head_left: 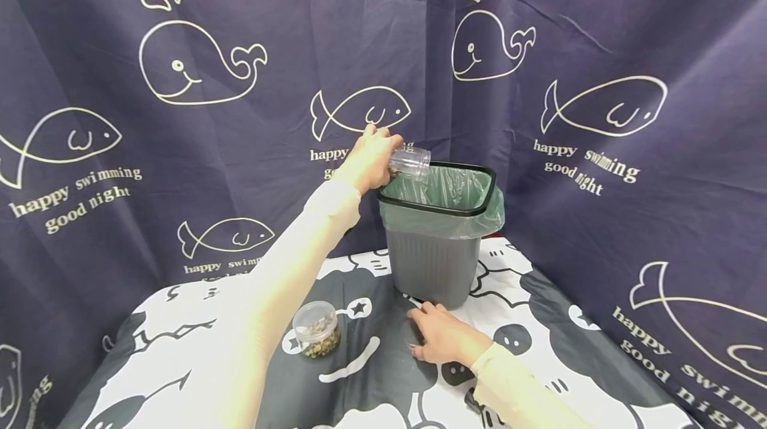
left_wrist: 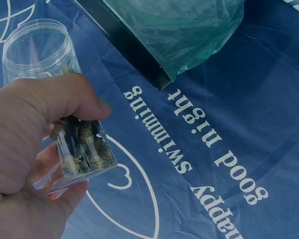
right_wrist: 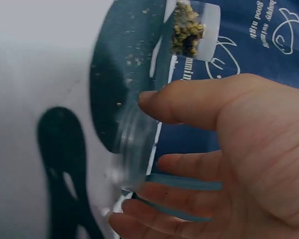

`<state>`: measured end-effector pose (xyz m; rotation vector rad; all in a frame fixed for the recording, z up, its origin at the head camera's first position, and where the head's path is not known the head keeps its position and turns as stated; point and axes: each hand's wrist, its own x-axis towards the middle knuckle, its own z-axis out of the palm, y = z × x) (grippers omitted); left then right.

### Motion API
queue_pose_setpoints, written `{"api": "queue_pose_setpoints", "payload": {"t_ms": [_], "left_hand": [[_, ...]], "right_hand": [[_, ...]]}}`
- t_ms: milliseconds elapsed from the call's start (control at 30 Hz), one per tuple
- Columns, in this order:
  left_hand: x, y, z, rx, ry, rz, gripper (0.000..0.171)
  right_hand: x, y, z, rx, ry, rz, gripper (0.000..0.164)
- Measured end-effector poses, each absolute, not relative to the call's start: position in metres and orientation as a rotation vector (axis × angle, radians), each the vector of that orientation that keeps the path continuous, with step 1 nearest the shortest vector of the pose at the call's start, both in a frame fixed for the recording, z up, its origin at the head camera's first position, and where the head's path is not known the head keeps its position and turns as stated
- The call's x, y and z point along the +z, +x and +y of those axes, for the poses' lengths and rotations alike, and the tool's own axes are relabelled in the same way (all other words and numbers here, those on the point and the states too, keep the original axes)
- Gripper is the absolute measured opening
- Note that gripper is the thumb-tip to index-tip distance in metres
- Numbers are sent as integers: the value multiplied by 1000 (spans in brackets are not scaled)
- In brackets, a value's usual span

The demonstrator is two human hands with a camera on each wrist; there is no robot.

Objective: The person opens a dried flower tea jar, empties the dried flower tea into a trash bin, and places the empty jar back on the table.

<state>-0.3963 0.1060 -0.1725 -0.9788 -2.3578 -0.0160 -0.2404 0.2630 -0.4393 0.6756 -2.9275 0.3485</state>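
In the head view my left hand (head_left: 371,157) grips a clear plastic jar (head_left: 411,161), tilted at the left rim of the waste bin (head_left: 428,262). The left wrist view shows the jar's mouth uncovered, with dried buds (left_wrist: 87,157) still near its base, behind the thumb. Low by the foot of the bin, my right hand (head_left: 446,336) has its thumb and fingers spread. Between them, the right wrist view shows a blurred, clear round-edged piece (right_wrist: 134,149); I cannot tell whether the fingers hold it. Left of this hand stands a second, lidded jar (head_left: 317,332) containing yellowish dried bits.
A green bag (head_left: 455,186) lines the bin and hangs over its black rim. Black-and-white patterned cloth (head_left: 353,392) covers the table. Dark blue printed curtains (head_left: 287,29) stand close behind and on both sides. A small dark object (head_left: 473,402) lies beside the right sleeve.
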Motion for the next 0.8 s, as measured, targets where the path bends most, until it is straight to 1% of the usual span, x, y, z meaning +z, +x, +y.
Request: {"api": "queue_pose_setpoints", "payload": {"t_ms": [167,300,433,600,800], "left_hand": [[-173,-396,107,-8,-983,-2346,59],[-173,-396,107,-3,-992,-2331,56],[-174,-397,108,-4,-996,-2313,55],[-174,-398,107,-19,-979,-2328,56],[-178,-400,106,-25,-986,-2347,57]], "right_hand": [[-418,-234,263,343,736,-2861,56],[-386,-225,262,360,799,-2780,45],[-348,-219,264,388,856,-2690,39],[-307,-219,274,407,870,-2637,36],[-274,-224,289,426,840,-2618,33]]}}
